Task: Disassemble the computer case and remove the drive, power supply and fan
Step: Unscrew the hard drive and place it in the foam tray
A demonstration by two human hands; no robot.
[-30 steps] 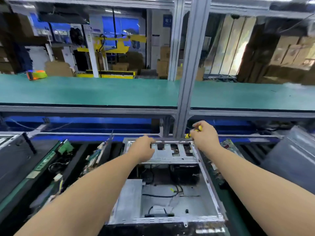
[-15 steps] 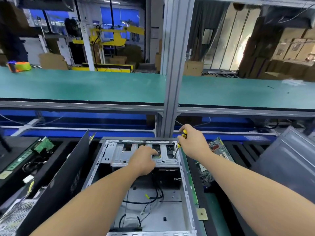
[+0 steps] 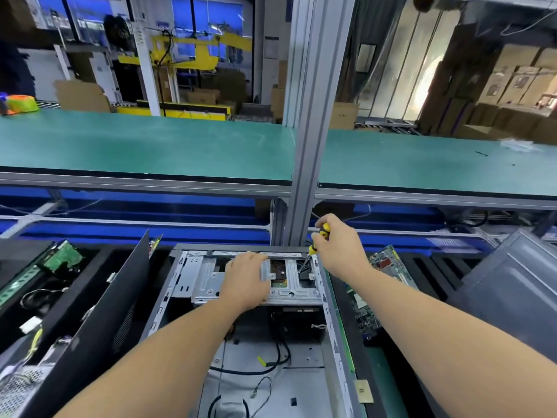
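An open grey computer case lies flat in front of me, its side panel off. At its far end sits a silver metal drive cage with cut-outs. My left hand rests on top of the cage, fingers curled over a bar of it. My right hand grips a yellow-and-black screwdriver, whose tip points down into the cage's far right corner. Loose black cables lie on the case floor.
A black side panel leans at the case's left. Beyond it are circuit boards and wires. A green motherboard lies to the right, beside a grey panel. A vertical aluminium post and a green shelf stand behind.
The view has shifted and moved closer to the case. My right hand has tilted the screwdriver so its tip sits in the cage's far right corner. My left hand stays on the cage.
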